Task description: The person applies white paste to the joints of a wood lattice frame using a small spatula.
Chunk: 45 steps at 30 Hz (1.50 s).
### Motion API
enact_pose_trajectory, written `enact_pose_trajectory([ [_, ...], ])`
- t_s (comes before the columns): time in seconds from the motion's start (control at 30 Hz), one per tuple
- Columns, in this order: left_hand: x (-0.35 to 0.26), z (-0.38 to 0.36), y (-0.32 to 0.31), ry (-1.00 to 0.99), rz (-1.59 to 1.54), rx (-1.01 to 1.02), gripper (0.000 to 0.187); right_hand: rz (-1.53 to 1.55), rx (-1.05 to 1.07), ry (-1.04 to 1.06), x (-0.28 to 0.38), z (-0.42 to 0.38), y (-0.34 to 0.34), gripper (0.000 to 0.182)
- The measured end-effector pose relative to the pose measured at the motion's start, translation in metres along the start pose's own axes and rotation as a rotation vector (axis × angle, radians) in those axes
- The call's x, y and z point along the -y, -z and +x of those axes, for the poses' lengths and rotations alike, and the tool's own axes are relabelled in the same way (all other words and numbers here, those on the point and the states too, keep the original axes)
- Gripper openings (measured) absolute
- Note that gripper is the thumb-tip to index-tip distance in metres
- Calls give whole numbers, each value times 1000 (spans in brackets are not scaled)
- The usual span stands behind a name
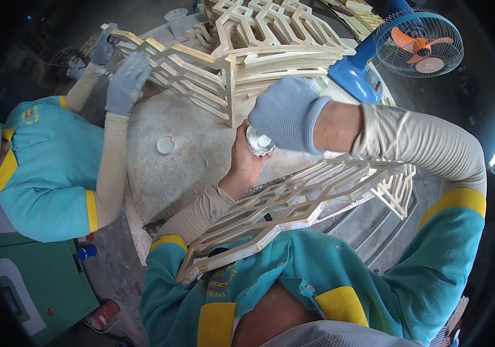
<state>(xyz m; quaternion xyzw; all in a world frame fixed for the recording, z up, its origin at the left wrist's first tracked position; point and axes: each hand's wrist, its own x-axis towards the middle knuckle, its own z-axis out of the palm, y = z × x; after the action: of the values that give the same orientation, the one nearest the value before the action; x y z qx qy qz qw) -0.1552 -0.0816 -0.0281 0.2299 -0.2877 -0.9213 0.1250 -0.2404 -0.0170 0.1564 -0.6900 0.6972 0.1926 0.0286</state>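
Note:
My bare left hand (245, 159) is wrapped around a small round cup (259, 140) with whitish paste in it. Over the cup's upper edge is my right hand (285, 113), in a grey knitted glove. Its fingers curl downward in a closed shape, and whatever they hold is hidden behind the glove. A pale wooden lattice frame (270, 228) leans across my lap and left forearm, against the table's near edge. Its far end reaches out to the right below my right arm.
Across the table (160, 124), a co-worker's gloved hands (126, 84) hold another lattice frame (192, 69). Stacked frames (270, 34), a plastic cup (176, 22) and a blue fan (418, 45) stand at the back. A white round lid or dish (165, 145) lies on the left.

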Motion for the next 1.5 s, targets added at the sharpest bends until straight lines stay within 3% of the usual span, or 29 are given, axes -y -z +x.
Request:
enact_pose_trajectory([
  [0.03,2,5,9,0,1,-1,34,-31,-1,-57,-3,3,0,18],
  [0.1,0,12,22,-4,-28,301,35,-57,-12,-20,-7,0,-4,13],
  [0.13,-1,11,19,-7,-30,302,35,-83,-23,14,-9,-1,-6,9],
  [0.2,-1,5,10,-11,3,65,36,-34,-5,21,-3,-4,-7,9],
  [0.43,-2,6,9,21,-47,72,36,-23,30,-18,-8,1,-1,10],
  [0.63,-2,8,11,8,-19,216,35,10,24,-47,-3,1,-6,11],
  [0.7,-3,-1,-1,46,-33,-3,35,14,54,-16,-2,1,-5,12],
  [0.73,-2,1,3,48,-33,-4,35,-4,75,15,-2,0,-2,12],
  [0.8,0,8,15,2,1,174,35,-43,40,36,-6,1,-2,9],
  [0.9,-2,11,20,16,-8,231,34,-124,-18,23,-11,1,-6,8],
  [1.03,-4,1,4,19,-2,133,34,-87,-109,13,-3,1,-20,7],
  [1.1,-7,0,0,58,-59,23,34,-81,-297,208,0,-3,-30,5],
  [1.23,1,8,14,77,-28,176,34,-172,-191,164,-11,-7,-14,3],
  [1.3,3,14,22,81,-21,357,35,-186,-196,155,-14,-2,-14,4],
  [1.5,4,7,26,80,-75,319,33,-254,-258,306,0,13,-26,11],
])
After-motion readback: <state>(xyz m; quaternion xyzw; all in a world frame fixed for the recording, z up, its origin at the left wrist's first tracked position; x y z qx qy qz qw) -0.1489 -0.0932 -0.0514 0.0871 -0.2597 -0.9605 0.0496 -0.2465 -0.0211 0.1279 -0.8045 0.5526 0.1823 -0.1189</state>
